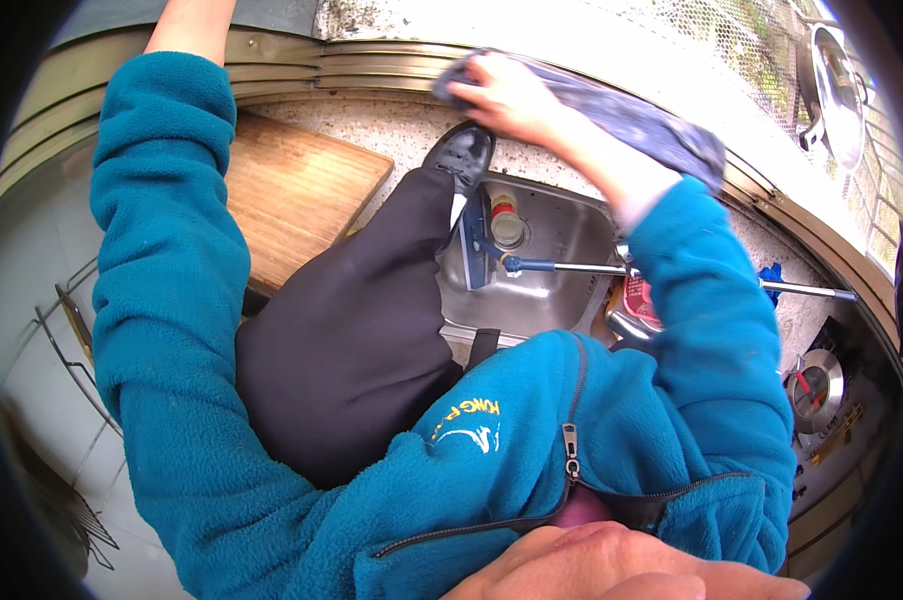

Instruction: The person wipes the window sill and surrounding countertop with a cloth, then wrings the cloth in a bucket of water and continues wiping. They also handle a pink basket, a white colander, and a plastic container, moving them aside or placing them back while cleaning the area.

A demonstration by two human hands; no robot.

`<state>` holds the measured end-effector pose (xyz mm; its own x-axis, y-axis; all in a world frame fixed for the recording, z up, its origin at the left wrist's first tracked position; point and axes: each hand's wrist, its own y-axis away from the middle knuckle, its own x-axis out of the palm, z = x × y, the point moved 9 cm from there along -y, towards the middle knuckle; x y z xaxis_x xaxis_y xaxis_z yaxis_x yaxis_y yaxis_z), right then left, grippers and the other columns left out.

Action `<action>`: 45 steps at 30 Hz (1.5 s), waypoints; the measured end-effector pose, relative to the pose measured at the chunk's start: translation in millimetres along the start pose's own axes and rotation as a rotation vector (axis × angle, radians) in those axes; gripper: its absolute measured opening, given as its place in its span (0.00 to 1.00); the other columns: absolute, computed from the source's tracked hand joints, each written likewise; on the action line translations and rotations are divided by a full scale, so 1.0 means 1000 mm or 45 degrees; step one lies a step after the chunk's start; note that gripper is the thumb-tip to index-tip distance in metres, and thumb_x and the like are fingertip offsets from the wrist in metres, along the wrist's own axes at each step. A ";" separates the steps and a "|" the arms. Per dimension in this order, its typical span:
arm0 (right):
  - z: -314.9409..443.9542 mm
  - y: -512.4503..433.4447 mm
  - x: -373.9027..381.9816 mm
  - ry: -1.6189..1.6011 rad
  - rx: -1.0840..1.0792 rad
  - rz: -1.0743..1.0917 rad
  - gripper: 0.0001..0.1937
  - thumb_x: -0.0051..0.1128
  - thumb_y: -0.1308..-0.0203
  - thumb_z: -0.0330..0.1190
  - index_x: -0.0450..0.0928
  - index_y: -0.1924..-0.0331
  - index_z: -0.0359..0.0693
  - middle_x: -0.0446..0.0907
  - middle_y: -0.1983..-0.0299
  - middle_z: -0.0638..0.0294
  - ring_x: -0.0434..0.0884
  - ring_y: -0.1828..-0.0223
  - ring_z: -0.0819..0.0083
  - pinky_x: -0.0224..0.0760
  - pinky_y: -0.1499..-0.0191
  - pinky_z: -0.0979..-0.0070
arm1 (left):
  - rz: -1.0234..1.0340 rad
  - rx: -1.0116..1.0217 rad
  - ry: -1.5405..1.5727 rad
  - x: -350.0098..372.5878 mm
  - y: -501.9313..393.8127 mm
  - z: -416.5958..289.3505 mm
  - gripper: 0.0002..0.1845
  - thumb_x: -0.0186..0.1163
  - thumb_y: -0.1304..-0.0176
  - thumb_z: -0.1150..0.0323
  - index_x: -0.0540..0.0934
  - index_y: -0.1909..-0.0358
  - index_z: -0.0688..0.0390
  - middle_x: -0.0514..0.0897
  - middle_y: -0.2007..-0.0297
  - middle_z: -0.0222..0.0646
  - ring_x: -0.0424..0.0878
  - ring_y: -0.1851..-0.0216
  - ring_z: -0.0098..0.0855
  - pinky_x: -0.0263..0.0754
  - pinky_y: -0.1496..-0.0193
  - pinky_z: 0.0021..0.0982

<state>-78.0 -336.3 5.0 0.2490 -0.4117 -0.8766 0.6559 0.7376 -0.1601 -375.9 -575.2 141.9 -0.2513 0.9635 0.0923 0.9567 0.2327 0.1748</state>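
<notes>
My right hand (pixel 508 97) is closed on one end of a dark grey-blue cloth (pixel 616 105) lying along the metal window track (pixel 376 64). The cloth's other end trails over the frame to the right. My left hand is out of view past the top edge; its bare forearm (pixel 193 26) reaches up over the left part of the window frame. Below my right hand, a black shoe (pixel 463 154) is on the speckled counter, beside the steel sink (pixel 564 300). A blue squeegee-like head (pixel 475 247) on a metal pole (pixel 586 268) rests in the sink.
A wooden board (pixel 294 180) lies left of the shoe. The sink also holds a jar (pixel 506 225), with a red-and-white item (pixel 637 298) beside it. A pan (pixel 834 97) hangs by the mesh at the upper right. A wire rack (pixel 73 352) stands at the left, and a round lid (pixel 815 390) at the right.
</notes>
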 end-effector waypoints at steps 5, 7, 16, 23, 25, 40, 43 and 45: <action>0.033 -0.062 0.024 0.114 0.194 -0.046 0.23 0.66 0.50 0.39 0.78 0.47 0.51 0.73 0.55 0.59 0.71 0.49 0.62 0.67 0.50 0.64 | 0.013 -0.012 -0.048 0.015 0.038 -0.016 0.10 0.39 0.34 0.73 0.65 0.60 0.73 0.79 0.65 0.57 0.83 0.64 0.53 0.86 0.60 0.45; 0.021 -0.035 0.014 0.148 0.140 -0.089 0.25 0.66 0.50 0.37 0.77 0.43 0.54 0.72 0.55 0.62 0.71 0.49 0.63 0.66 0.49 0.65 | 0.050 -0.044 -0.030 0.028 0.057 -0.018 0.11 0.38 0.33 0.73 0.66 0.59 0.72 0.79 0.66 0.54 0.84 0.65 0.51 0.86 0.62 0.44; -0.081 0.220 -0.104 0.266 0.407 0.259 0.31 0.61 0.54 0.22 0.77 0.41 0.57 0.75 0.46 0.48 0.76 0.45 0.52 0.71 0.43 0.60 | 0.065 0.002 -0.009 0.014 0.023 -0.009 0.11 0.41 0.31 0.72 0.65 0.60 0.74 0.79 0.68 0.55 0.83 0.65 0.53 0.86 0.60 0.47; -0.084 0.206 -0.070 -0.109 0.329 0.208 0.18 0.53 0.41 0.23 0.75 0.46 0.42 0.73 0.50 0.45 0.74 0.47 0.50 0.70 0.44 0.63 | 0.114 -0.103 0.034 0.011 -0.016 0.014 0.13 0.43 0.30 0.66 0.67 0.65 0.69 0.79 0.71 0.54 0.84 0.69 0.53 0.86 0.64 0.48; -0.057 0.143 -0.040 -0.016 0.045 0.081 0.14 0.50 0.33 0.31 0.73 0.44 0.41 0.73 0.48 0.44 0.74 0.47 0.50 0.70 0.45 0.62 | 0.132 -0.084 0.027 0.016 -0.017 0.016 0.13 0.43 0.30 0.65 0.67 0.66 0.67 0.79 0.71 0.54 0.84 0.69 0.53 0.85 0.64 0.48; 0.083 -0.127 0.068 0.234 -0.063 0.045 0.12 0.48 0.38 0.36 0.79 0.55 0.44 0.71 0.54 0.63 0.69 0.49 0.69 0.66 0.52 0.70 | 0.112 -0.097 -0.049 0.017 -0.025 0.017 0.19 0.42 0.28 0.61 0.68 0.56 0.72 0.79 0.67 0.52 0.83 0.64 0.51 0.85 0.59 0.46; 0.064 -0.072 0.040 0.403 -0.136 -0.078 0.14 0.50 0.41 0.35 0.74 0.52 0.43 0.70 0.54 0.63 0.69 0.50 0.68 0.66 0.53 0.71 | 0.058 -0.114 -0.039 0.003 -0.026 0.015 0.13 0.43 0.30 0.65 0.66 0.66 0.68 0.80 0.66 0.55 0.83 0.63 0.52 0.85 0.57 0.47; 0.043 -0.026 0.018 0.383 -0.079 -0.007 0.12 0.53 0.44 0.34 0.73 0.55 0.43 0.70 0.57 0.63 0.71 0.52 0.68 0.68 0.56 0.70 | 0.137 -0.075 -0.072 -0.001 -0.022 0.009 0.16 0.49 0.35 0.61 0.70 0.63 0.68 0.81 0.63 0.53 0.83 0.61 0.50 0.84 0.56 0.45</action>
<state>-59.5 -385.9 12.6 0.0172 -0.2460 -0.9691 0.6094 0.7710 -0.1849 -395.5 -580.3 129.0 -0.1373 0.9888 0.0586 0.9671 0.1210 0.2239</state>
